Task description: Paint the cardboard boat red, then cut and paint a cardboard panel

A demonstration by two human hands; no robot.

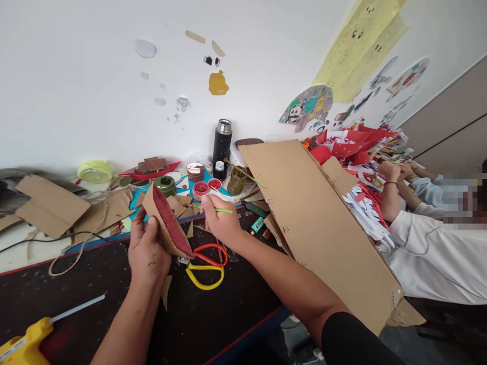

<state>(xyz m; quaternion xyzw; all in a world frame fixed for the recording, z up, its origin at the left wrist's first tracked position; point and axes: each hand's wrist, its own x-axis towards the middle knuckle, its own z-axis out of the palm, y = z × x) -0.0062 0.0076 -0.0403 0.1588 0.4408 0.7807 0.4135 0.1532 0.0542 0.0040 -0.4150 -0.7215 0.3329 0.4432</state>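
Cardboard, painted dark red on its inner face: my left hand (148, 253) is closed around a folded piece (167, 223) at the table's near edge, thumb on the plain brown side, fingers behind. It looks light and stiff but easy to crease, and the red face may be wet, so I judge the bare outer faces and edges the place to hold.

My right hand (220, 220) pinches one thin green brush (222, 210) between thumb and fingers, tip hidden behind the hand, just at 3 o'clock of the piece. The brush is light and slim; a fingertip pinch near its middle suits it.

Two open red paint pots (200, 189) sit at 12 o'clock, with one dark flask (222, 144) beyond them. One pair of scissors (207, 263), red and yellow handles, lies at 6 o'clock of my right hand. One yellow glue gun (26, 344) rests at 8 o'clock. One big cardboard sheet (319, 223) leans at 3 o'clock; past it, another person's sleeve (429, 253).
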